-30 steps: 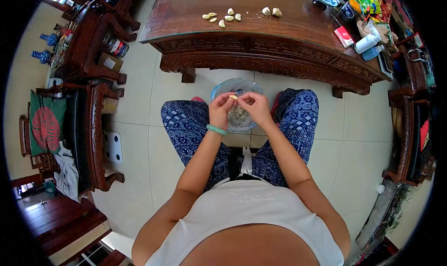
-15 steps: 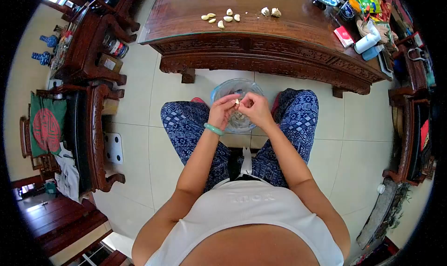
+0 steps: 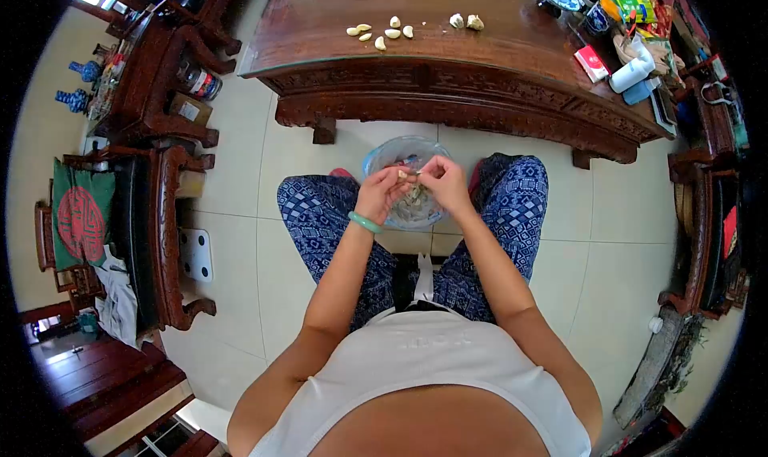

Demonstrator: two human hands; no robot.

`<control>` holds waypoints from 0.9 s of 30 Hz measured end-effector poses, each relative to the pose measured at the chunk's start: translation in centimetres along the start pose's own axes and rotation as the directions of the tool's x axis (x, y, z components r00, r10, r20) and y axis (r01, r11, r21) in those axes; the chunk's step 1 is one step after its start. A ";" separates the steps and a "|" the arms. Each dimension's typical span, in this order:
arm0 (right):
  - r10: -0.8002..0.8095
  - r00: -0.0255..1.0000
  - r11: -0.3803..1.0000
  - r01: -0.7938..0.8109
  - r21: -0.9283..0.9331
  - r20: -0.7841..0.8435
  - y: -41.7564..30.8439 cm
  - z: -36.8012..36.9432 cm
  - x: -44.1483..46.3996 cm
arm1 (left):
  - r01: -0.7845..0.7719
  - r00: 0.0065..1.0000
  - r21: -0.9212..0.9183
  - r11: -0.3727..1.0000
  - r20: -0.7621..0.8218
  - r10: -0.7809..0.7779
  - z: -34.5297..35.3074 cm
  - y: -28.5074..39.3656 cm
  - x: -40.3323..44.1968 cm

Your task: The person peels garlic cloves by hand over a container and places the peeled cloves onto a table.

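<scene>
My left hand [image 3: 382, 191] pinches a pale garlic clove [image 3: 402, 175] between thumb and fingertips, above the plastic-lined bin [image 3: 374, 158] between my knees. My right hand [image 3: 446, 183] is drawn to a tight pinch just right of the clove; I cannot tell whether a flake of skin is caught in it.

To peel this well, I judge, I should hold the clove lightly but steadily with my left, catch the loose edge of skin with my right nails and pull along its length, staying over the bin so the scraps drop in. Pressing too hard could make it slip.

On the far table [image 3: 344, 1], loose garlic cloves [image 3: 392, 33] lie left of two chunkier garlic pieces [image 3: 466, 22].

As for writing, the red-and-white box [image 3: 590, 63] and the green packet [image 3: 636, 1], far right, are too small to read; the raised letters on my white top [image 3: 436, 343] are unclear too.
</scene>
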State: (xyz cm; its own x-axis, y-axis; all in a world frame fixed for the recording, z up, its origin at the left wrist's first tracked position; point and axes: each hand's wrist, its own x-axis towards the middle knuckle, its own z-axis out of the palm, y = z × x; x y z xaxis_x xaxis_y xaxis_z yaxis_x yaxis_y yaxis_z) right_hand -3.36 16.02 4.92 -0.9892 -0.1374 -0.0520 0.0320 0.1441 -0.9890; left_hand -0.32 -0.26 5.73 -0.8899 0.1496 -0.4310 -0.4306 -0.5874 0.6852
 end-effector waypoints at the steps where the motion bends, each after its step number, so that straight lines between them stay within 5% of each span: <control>1: 0.032 0.999 0.999 -0.031 -0.035 0.010 -0.1 -0.3 0.1 | -0.005 1.000 0.004 1.000 0.004 0.005 0.0 0.2 -0.1; 4: -0.029 0.999 0.964 0.025 -0.265 -0.013 1.4 -0.4 0.4 | -0.015 0.996 0.101 0.995 -0.089 0.025 0.5 0.8 -0.3; 10: -0.008 0.999 0.958 0.017 -0.288 0.031 2.9 0.6 1.7 | -0.163 0.976 0.247 0.955 -0.100 0.192 0.6 1.8 2.0; 12: -0.192 0.981 0.951 0.190 -0.245 0.016 3.0 1.0 2.3 | -0.181 0.962 0.277 0.944 -0.149 0.228 1.0 2.0 2.7; 15: -0.257 0.966 0.894 0.251 -0.372 0.034 3.4 1.3 2.2 | -0.257 0.943 0.513 0.819 -0.051 0.328 2.0 3.0 3.6; 16: -0.307 0.951 0.845 0.295 -0.446 0.046 3.7 1.3 2.4 | -0.351 0.880 0.659 0.665 -0.011 0.475 2.5 3.6 4.2; 17: -0.081 0.982 0.896 0.146 -0.419 0.169 3.9 0.8 2.6 | -0.416 0.795 0.775 0.475 0.056 0.604 3.1 4.2 4.7; 18: -0.093 0.983 0.895 0.153 -0.420 0.160 3.7 0.5 2.7 | -0.446 0.693 0.856 0.261 0.145 0.706 3.7 4.9 5.2; 20: -0.073 0.981 0.936 0.130 -0.327 0.182 3.4 0.3 1.8 | -0.550 0.508 0.835 0.027 0.309 0.804 6.4 8.9 6.1; 21: -0.162 0.977 0.910 0.202 -0.361 0.138 4.2 0.5 1.7 | -0.638 0.401 0.762 -0.105 0.446 0.800 7.9 11.2 6.5; 24: -0.079 0.979 0.952 0.130 -0.278 0.186 2.5 -0.1 0.6 | -0.512 0.276 0.739 -0.438 0.624 0.731 10.7 15.0 9.9; 27: -0.059 0.963 0.954 0.132 -0.268 0.263 3.5 -0.2 0.2 | -0.450 0.245 0.691 -0.566 0.705 0.666 11.1 15.8 13.9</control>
State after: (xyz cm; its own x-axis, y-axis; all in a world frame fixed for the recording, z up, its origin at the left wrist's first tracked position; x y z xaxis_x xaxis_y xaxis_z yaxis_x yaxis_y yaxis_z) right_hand -3.52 16.66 1.45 -0.9165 -0.3989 -0.0282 -0.1381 0.3817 -0.9139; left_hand -21.19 1.33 17.06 -0.6113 0.2062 0.7641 0.5396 0.8148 0.2118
